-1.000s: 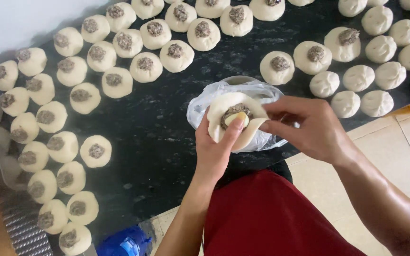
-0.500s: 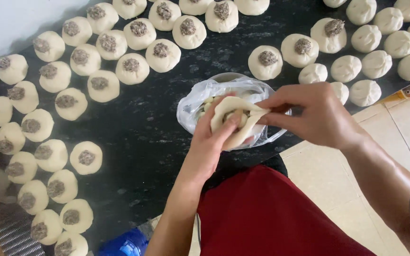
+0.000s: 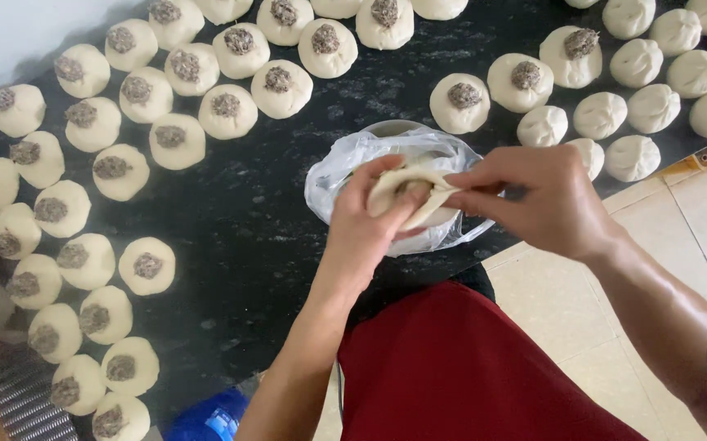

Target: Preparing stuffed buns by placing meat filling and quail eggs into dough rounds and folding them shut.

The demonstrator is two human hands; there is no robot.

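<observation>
My left hand cups a round of pale dough with dark filling inside, held above a bowl lined with a clear plastic bag. My right hand pinches the dough's edge from the right, folding it over the filling. Both hands grip the same piece of dough. Most of the filling is hidden by the folded edge.
A black counter holds several open dough rounds topped with dark filling at the left and back. Closed white buns sit at the back right. Tiled floor lies to the right, a blue object below.
The dough edge has been folded further over the filling, which now shows less. The view has shifted, so the bowl and hands sit slightly lower in frame.
</observation>
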